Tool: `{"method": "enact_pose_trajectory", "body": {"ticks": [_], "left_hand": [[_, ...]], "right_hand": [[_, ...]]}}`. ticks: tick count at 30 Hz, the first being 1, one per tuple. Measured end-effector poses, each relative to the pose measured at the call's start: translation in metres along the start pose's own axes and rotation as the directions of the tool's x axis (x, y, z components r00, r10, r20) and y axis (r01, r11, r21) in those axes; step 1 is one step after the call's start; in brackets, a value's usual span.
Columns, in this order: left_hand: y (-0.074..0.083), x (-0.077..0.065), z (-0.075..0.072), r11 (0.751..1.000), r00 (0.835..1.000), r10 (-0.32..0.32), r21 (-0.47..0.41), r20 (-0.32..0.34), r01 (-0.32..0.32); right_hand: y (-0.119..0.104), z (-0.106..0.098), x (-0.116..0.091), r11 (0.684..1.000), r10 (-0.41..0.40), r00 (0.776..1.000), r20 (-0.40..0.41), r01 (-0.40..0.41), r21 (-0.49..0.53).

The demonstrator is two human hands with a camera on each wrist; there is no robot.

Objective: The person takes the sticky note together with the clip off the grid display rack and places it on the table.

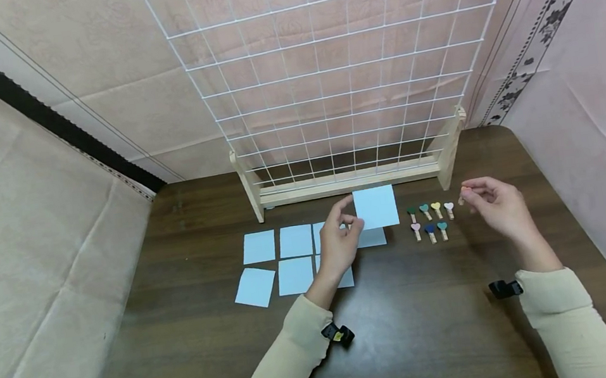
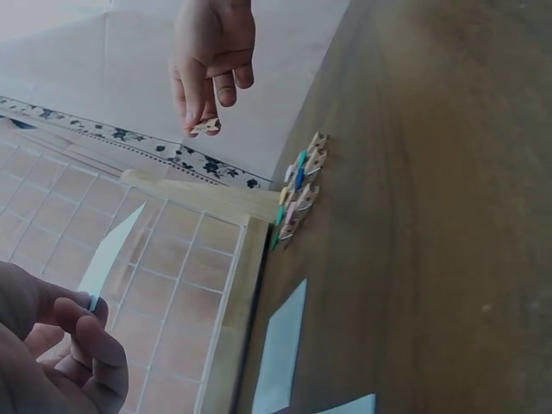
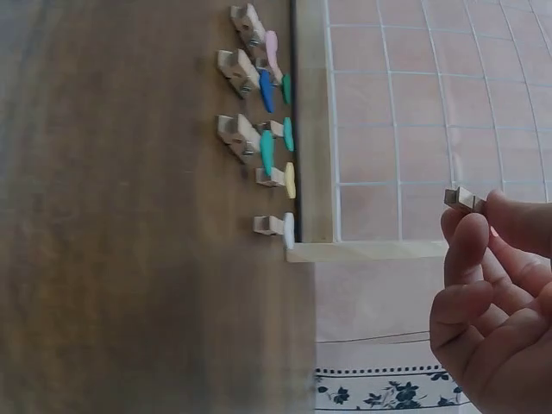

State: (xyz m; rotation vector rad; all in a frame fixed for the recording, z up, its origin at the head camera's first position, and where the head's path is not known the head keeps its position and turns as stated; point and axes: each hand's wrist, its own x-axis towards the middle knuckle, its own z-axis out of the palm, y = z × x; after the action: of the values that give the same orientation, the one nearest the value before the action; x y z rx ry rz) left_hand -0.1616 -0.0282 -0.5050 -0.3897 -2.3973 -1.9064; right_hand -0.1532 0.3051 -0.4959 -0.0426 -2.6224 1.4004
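My left hand pinches a light blue square of paper by its edge, raised above the table in front of the rack. In the left wrist view the same paper is seen nearly edge-on between thumb and fingers. Off to the right, my right hand pinches a small wooden clothespin between thumb and fingertips; the fingers hide most of it. Several clothespins with coloured heart tops, such as a yellow one and a dark blue one, lie in two rows between the hands.
A white wire grid stands in a wooden base at the back of the brown table. Several blue paper squares lie in two rows on the left, partly behind my left hand. Pale cloth hangs around the table.
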Motion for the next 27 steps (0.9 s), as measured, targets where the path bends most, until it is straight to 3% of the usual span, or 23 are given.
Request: {"method": "enact_pose_trajectory", "body": {"ticks": [5,20,27], "left_hand": [[-0.006,-0.008,0.002,0.999,0.999,-0.034,0.002,0.009,0.034],[-0.028,-0.025,-0.001,0.994,0.995,-0.100,0.039,0.012,0.100],[-0.035,-0.033,-0.001,0.989,0.991,-0.107,0.114,0.074,0.098]], "right_hand": [[0.009,0.006,-0.004,1.000,0.010,1.000,0.029,-0.010,-0.014],[0.024,0.015,-0.008,0.987,0.155,0.976,0.153,-0.145,-0.076],[0.028,0.018,-0.008,0.979,0.185,0.964,0.190,-0.164,-0.118]]}}
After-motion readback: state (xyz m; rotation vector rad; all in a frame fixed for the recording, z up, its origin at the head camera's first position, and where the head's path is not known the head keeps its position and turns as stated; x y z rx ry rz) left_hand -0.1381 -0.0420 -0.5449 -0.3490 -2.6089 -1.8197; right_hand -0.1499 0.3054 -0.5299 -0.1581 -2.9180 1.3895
